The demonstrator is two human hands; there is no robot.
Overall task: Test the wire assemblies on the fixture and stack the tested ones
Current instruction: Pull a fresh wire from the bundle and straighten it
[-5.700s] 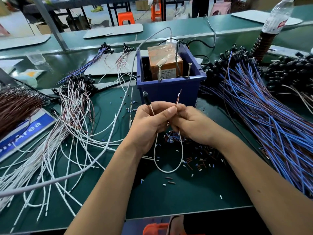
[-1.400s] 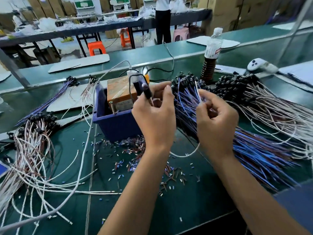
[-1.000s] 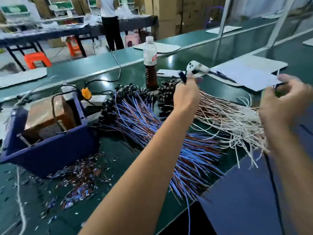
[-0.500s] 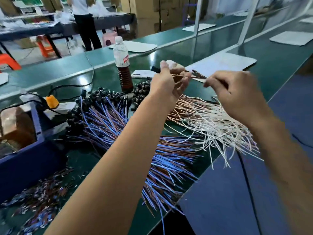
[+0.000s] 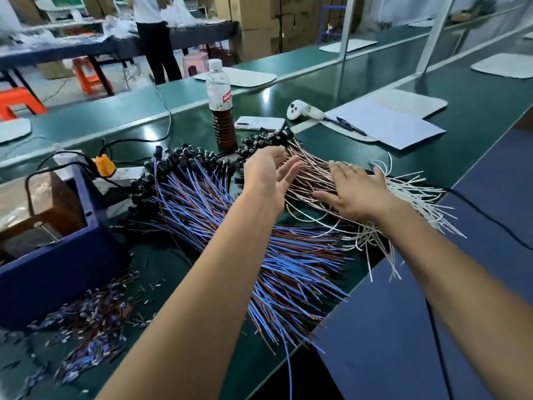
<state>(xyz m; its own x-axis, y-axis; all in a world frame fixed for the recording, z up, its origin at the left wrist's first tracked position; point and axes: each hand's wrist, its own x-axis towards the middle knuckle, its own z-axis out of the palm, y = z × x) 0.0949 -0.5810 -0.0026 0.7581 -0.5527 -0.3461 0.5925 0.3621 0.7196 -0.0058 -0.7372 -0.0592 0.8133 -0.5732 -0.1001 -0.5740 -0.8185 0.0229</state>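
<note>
A stack of white and brown wire assemblies [image 5: 403, 203] with black end caps lies at the right of the green bench. My right hand [image 5: 352, 189] rests flat on that stack with its fingers spread. My left hand [image 5: 268, 174] hovers just left of it, fingers straight and holding nothing. A larger stack of blue and brown wire assemblies [image 5: 230, 226] fans out under my left forearm. The test fixture, a dark blue bin [image 5: 57, 267] with a brown block inside, stands at the far left.
A bottle of brown liquid [image 5: 220, 108] stands behind the stacks, beside a white phone [image 5: 259, 123], a white controller [image 5: 302, 110] and papers with pens [image 5: 383, 122]. Cut wire scraps [image 5: 95, 321] litter the bench by the bin. The bench edge runs diagonally at the right.
The wire assembly held between both hands has been laid on the white and brown stack. Both hands have let go and dropped onto or beside it.
</note>
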